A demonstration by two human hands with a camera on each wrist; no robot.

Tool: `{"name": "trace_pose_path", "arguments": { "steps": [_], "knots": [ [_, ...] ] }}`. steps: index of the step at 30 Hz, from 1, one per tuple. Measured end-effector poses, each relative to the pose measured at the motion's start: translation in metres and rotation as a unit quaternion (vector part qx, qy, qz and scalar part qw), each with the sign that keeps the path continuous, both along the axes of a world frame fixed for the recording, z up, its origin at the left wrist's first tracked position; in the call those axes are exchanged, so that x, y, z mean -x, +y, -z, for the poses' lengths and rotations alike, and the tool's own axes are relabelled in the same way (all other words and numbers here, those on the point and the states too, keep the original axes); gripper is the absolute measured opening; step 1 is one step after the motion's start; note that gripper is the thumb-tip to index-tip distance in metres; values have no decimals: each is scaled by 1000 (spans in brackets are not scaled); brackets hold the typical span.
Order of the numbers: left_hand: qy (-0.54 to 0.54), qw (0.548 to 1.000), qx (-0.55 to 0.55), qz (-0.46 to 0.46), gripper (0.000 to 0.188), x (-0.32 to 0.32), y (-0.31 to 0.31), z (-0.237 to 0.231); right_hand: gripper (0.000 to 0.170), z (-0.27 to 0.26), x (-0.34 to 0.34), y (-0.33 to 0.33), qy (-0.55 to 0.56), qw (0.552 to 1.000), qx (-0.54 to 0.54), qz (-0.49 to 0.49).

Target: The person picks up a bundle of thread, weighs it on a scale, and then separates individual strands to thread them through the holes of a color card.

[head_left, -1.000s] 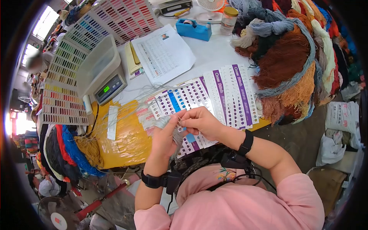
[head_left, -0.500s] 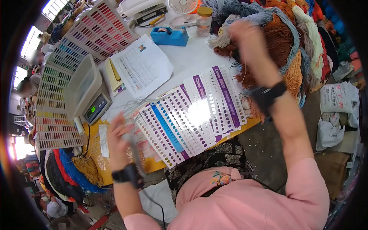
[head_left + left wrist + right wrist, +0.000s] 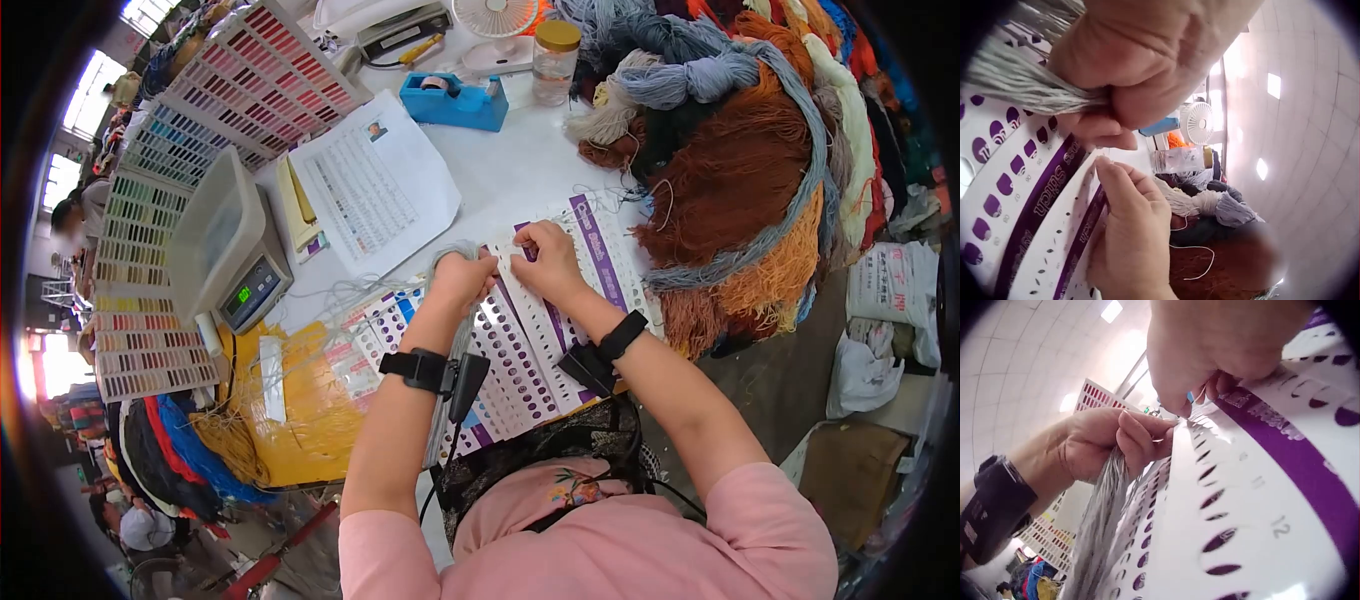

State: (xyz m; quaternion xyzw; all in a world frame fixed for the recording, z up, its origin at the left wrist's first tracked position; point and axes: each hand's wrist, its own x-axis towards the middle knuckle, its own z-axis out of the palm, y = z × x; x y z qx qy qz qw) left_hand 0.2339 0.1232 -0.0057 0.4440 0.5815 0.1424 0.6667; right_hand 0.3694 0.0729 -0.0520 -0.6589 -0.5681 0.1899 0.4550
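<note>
A hank of grey thread (image 3: 1094, 531) trails from my left hand (image 3: 462, 280), whose curled fingers grip it. The left thumb and forefinger come together at the edge of a white perforated card (image 3: 1210, 512). My right hand (image 3: 550, 262) is close beside it, fingers bent and fingertips pinched at the same card's row of holes. A pale thread strand (image 3: 1205, 387) shows under those right fingertips. Beneath both hands lie more punched cards (image 3: 505, 345) with purple "Cross Stitch" bands.
A scale (image 3: 250, 285) with a deep pan, a colour chart (image 3: 160, 240) and a printed sheet (image 3: 365, 190) stand or lie to the left. Behind are a blue tape dispenser (image 3: 455, 103) and a jar (image 3: 554, 65). Heaped yarn hanks (image 3: 735, 180) fill the right side.
The hands worked together at the grey thread, then parted, the right one reaching over the yarn heap and the left drawing leftward. Both have now come back together at a card farther right.
</note>
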Motion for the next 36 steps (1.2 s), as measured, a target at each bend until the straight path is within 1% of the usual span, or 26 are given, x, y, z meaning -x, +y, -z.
{"name": "trace_pose_path", "arguments": {
  "steps": [3,6,7,10,12,14,15,17,18,19,20,21,22,23,24,25,26,27,28,30,31,32,33,34,35,36],
  "knots": [
    [-9,999,-6,-36,6,9,-7,-11,18,2,-8,3,-18,1000,-14,8],
    [-18,999,5,-47,5,17,-6,4,23,-1,9,-1,-22,990,-98,-95],
    [-38,998,-4,-45,5,17,-5,9,30,-3,15,-5,-42,989,-89,-113],
    [-92,994,-21,-58,8,16,-5,16,40,-9,18,-14,-138,977,-119,-109],
    [-122,989,-25,-84,10,9,-7,14,39,-3,13,-9,-88,981,-105,-136],
    [-59,994,-43,-85,11,5,-8,14,37,0,11,-6,-33,983,-98,-149],
    [-19,995,-67,-71,11,6,-8,15,31,-1,13,-7,-31,986,-97,-134],
    [39,993,-100,-54,9,14,-4,21,28,-2,15,-9,-45,987,-100,-114],
    [-86,991,-27,-98,11,25,0,15,26,-3,16,-10,-51,988,-101,-105],
    [-208,967,46,-139,13,38,4,8,21,-4,16,-8,-57,985,-133,-91],
    [-324,922,118,-178,15,46,5,-3,19,-1,15,-6,-20,988,-110,-102],
    [-373,879,184,-232,19,47,1,-18,17,3,13,-4,17,989,-87,-117],
    [-377,890,183,-179,21,48,0,-15,15,6,13,-3,53,987,-65,-134],
    [-381,898,179,-124,23,45,-1,-10,14,7,15,-2,123,982,-81,-117],
    [-385,904,175,-68,26,39,-2,-8,14,8,16,-2,159,979,-64,-113],
    [-246,961,122,-12,31,27,-5,-4,15,8,15,-2,194,974,-45,-108],
    [-124,988,61,75,29,17,-8,-3,15,5,13,-3,227,968,-27,-101],
    [-35,993,-7,115,27,17,-7,-5,20,3,11,-4,220,968,26,-121],
    [55,983,-75,156,26,20,-5,-7,23,2,10,-6,118,985,8,-129],
    [75,993,-43,86,22,59,8,-41,32,-8,14,-10,-81,986,-24,-142],
    [-15,999,-7,28,18,96,17,-56,42,-5,17,-11,-89,986,-30,-138],
    [-61,997,-4,-44,15,131,21,-85,40,-4,19,-12,-100,986,-33,-127],
    [-112,983,-93,-114,14,208,40,-71,39,-5,23,-11,-110,986,-39,-116],
    [-141,974,-111,-142,15,215,33,-78,37,-6,27,-10,-122,986,-45,-108],
    [-298,863,-61,-404,9,327,50,-72,35,-6,24,-9,-151,982,-20,-110],
    [-199,874,-131,-425,8,360,36,-71,34,-6,24,-10,-152,982,-24,-112]
  ]
}}
